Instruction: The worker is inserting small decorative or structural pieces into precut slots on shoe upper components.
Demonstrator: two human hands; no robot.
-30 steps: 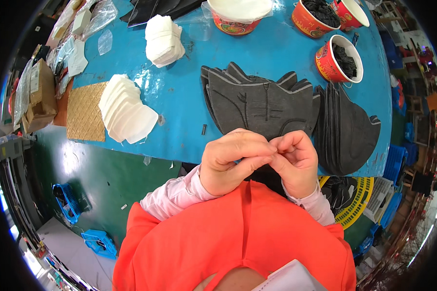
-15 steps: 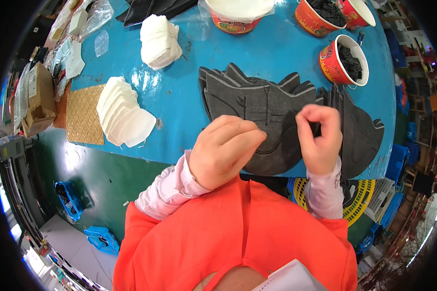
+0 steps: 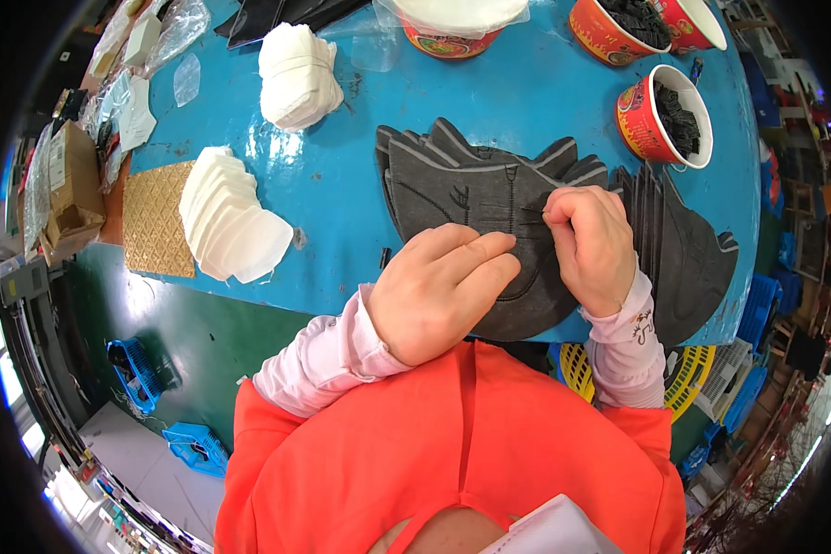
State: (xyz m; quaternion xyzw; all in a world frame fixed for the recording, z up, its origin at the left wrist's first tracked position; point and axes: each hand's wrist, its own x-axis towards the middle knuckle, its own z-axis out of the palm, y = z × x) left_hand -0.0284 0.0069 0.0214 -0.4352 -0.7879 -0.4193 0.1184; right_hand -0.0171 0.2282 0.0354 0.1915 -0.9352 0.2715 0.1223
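Note:
In front of me lies a stack of dark grey fabric pieces (image 3: 462, 189) with stitched lines and pale edges. My left hand (image 3: 448, 291) hovers over its lower left part, closed, thumb and fingers pressed together. Whatever that pinch holds, if anything, is hidden. My right hand (image 3: 593, 245) is above the stack's right side, its fingers curled into a pinch. A small dark bit shows at those fingertips, too small to name. A second stack of grey fabric pieces (image 3: 692, 254) lies just right of my right hand.
White cup-shaped pads (image 3: 231, 217) fan out beside a gold patterned board (image 3: 160, 222). Behind stands a tied white bundle (image 3: 295, 78). A red paper tub (image 3: 642, 120) with black pieces stands at back right, near other tubs. A cardboard box (image 3: 72, 185) is far left.
My right hand has lowered slightly and turned, its fingertips shifting left toward the stitching. My left hand has moved a little to the right. The view has shifted slightly.

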